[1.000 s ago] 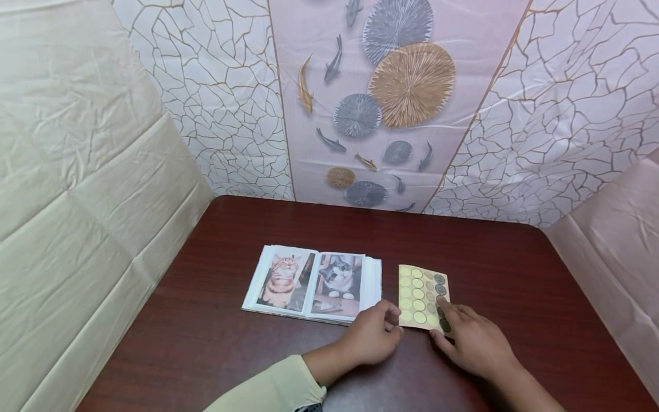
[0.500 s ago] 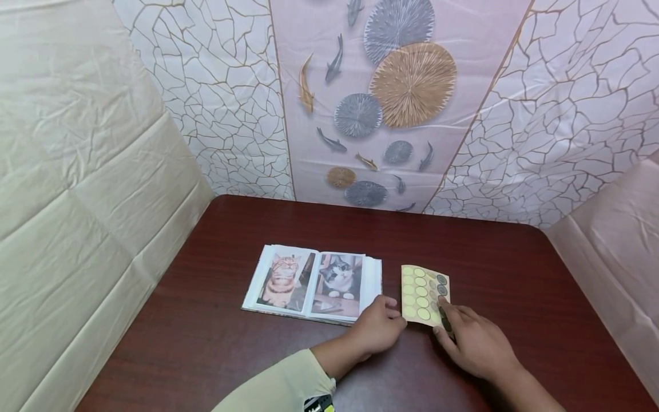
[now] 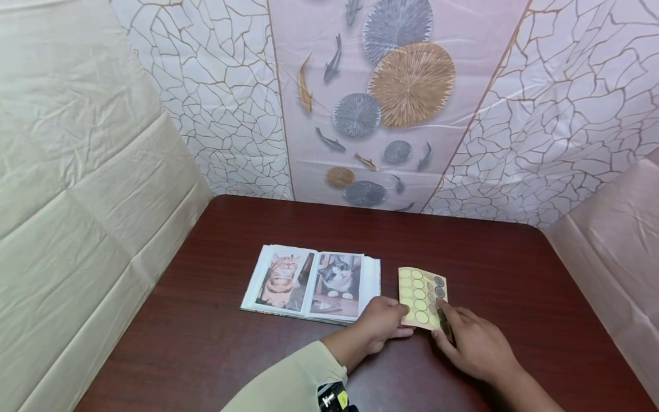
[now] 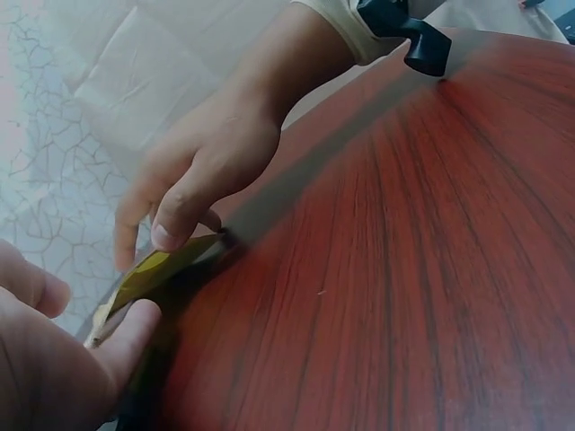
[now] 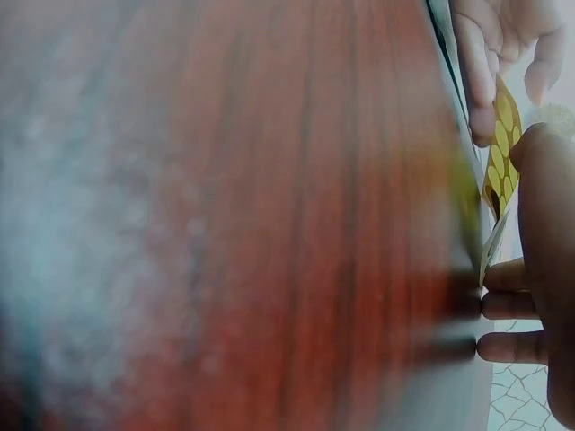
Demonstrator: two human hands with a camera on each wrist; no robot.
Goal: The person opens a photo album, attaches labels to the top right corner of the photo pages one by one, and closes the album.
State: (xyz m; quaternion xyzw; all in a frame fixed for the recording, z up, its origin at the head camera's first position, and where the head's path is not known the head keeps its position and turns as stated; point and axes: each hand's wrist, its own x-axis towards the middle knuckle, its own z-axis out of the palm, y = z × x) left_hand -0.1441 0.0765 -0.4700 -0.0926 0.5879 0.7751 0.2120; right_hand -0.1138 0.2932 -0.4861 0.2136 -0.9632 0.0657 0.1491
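A sheet of round stickers (image 3: 419, 294), mostly yellow with a dark column along its right side, lies right of centre in the head view. My left hand (image 3: 381, 323) pinches its near left corner, thumb on top and fingers beneath. My right hand (image 3: 476, 343) holds the near right edge between thumb and index finger, covering some dark stickers. In the left wrist view the sheet (image 4: 162, 269) is bent and seen nearly edge-on between my left hand (image 4: 54, 350) and right hand (image 4: 207, 162). The right wrist view shows its yellow stickers (image 5: 503, 135) beside my right thumb.
An open photo album (image 3: 311, 283) with two cat pictures lies left of the sheet, its near right corner close to my left hand. The dark red wooden table (image 3: 247, 366) reaches back to a patterned cloth backdrop (image 3: 360, 114). Pale cloth hangs at both sides.
My left hand has moved right, from beside the sheet to gripping its near left corner. My right hand has kept its place, and the sheet has shifted only slightly.
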